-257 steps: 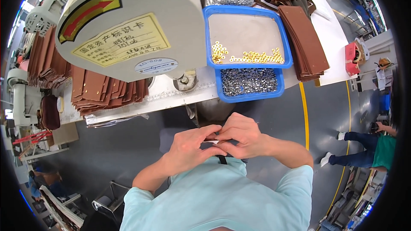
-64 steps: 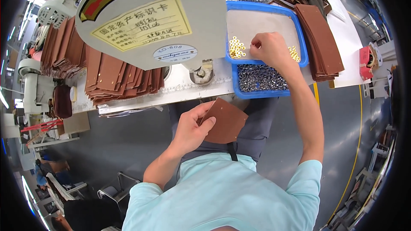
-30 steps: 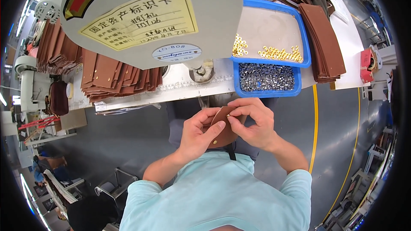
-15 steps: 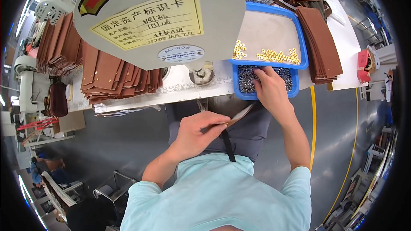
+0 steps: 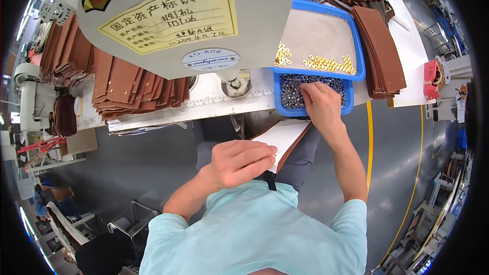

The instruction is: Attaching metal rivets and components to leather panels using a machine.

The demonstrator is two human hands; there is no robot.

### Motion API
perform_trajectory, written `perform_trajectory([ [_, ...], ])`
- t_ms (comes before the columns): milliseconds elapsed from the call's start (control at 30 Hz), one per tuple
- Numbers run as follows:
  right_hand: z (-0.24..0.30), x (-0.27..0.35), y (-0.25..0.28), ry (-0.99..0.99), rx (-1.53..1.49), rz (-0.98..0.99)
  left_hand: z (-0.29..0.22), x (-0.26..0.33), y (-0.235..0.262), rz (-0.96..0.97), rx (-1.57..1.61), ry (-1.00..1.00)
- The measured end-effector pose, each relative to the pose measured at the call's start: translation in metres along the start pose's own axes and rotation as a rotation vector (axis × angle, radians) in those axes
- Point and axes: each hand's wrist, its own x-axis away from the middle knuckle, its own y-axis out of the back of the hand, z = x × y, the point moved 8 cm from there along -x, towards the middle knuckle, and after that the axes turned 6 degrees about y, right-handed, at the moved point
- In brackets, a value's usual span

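Note:
My left hand [image 5: 238, 160] holds a flat brown leather piece [image 5: 286, 137] with its pale underside turned up, over my lap. My right hand [image 5: 320, 104] reaches forward into the lower blue tray [image 5: 348, 103], fingertips down among the small dark metal parts [image 5: 290, 91]. Whether the fingers pinch a part cannot be seen. The upper blue tray [image 5: 326, 10] holds small gold-coloured fittings [image 5: 326, 64] along its near side.
A large grey machine head [image 5: 188, 20] with a yellow label hangs over the white workbench [image 5: 204, 103]. Stacks of brown leather pieces [image 5: 127, 84] lie at the left, more stacks [image 5: 379, 53] at the right. A red tape dispenser [image 5: 433, 79] sits far right.
Since half a second ago my right hand stays in the lower tray of dark parts. My left hand has turned the leather piece flatter, pale side up.

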Motion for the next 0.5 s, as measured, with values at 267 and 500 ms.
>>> perform_trajectory([
  [267, 0.012, 0.019, 0.015, -0.614, -1.006, 0.091, -0.001, -0.001, 0.002, 0.011, -0.024, -0.029],
  [500, 0.073, 0.031, 0.015, -0.717, -1.549, 0.593, -0.007, -0.007, 0.001, 0.021, -0.036, -0.061],
])
